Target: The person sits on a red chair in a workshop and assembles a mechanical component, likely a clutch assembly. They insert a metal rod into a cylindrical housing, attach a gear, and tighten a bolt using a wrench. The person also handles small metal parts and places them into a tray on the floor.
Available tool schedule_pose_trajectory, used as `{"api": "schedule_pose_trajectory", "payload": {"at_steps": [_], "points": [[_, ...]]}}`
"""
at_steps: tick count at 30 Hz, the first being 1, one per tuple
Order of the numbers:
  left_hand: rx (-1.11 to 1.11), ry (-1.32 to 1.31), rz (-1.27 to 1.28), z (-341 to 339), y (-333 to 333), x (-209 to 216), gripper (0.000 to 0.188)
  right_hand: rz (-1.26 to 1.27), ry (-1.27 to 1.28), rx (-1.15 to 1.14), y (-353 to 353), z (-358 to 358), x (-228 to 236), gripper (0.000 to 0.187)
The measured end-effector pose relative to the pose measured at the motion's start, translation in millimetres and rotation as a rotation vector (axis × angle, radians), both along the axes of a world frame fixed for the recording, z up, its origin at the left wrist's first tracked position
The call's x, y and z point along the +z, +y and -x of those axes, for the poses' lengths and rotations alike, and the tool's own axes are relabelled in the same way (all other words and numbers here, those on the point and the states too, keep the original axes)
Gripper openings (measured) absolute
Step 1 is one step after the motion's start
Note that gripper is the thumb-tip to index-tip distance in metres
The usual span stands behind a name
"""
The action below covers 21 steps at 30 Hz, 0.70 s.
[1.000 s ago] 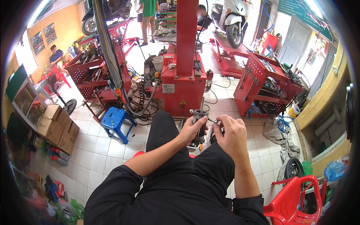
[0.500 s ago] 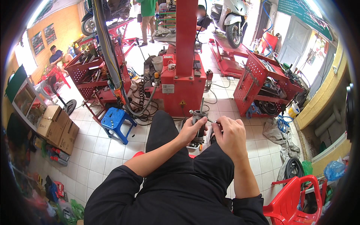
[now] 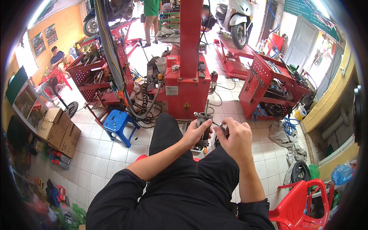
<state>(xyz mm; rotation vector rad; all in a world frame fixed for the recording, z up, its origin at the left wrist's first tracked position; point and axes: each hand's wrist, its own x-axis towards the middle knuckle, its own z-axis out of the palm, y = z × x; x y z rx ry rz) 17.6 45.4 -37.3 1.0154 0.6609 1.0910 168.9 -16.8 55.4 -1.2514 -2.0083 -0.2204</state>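
Observation:
Between my knees, my left hand [image 3: 194, 133] is closed round a dark metal cylinder [image 3: 203, 119] with its thumb across the front. A thin metal rod [image 3: 207, 105] rises from the top, and a small bolt-like stub juts out at the upper left. On the cylinder's right side, my right hand [image 3: 238, 138] is closed, with thumb and forefinger pinched beside a thin metal shaft. What this hand holds is mostly hidden by the fingers. Below the left hand, a metal frame [image 3: 200, 148] shows in part.
A red lift column base [image 3: 188, 97] stands ahead, with hoses on the tiled floor. A blue stool [image 3: 117, 122] is to the left, cardboard boxes [image 3: 57, 130] further left. A red tool cart [image 3: 268, 88] and a red chair [image 3: 303, 203] are on the right. People appear in the background.
The right hand has turned slightly, and its fingers have shifted, with the thumb lower and further left. The left hand and the metal cylinder stay in place.

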Motion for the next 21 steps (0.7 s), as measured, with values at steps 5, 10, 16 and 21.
{"api": "schedule_pose_trajectory", "payload": {"at_steps": [5, 10, 16, 21], "points": [[0.000, -0.018, -0.002, -0.3, 0.3, 0.1, 0.034, -0.048, -0.012, 0.017, 2.9, -2.3, -4.0, 0.015], [-0.005, -0.019, 0.000, -0.2, -0.1, 0.7, 0.034, 0.019, -0.039, -0.005, 3.0, -5.2, -6.1, 0.015], [-0.015, -0.022, -0.004, -0.6, 1.0, -1.0, 0.034, -0.031, 0.006, 0.011, 2.3, -1.6, -4.9, 0.015], [-0.007, -0.017, 0.007, 0.4, 0.0, 0.1, 0.034, 0.006, 0.011, 0.006, 0.0, -1.3, -0.5, 0.015]]}}
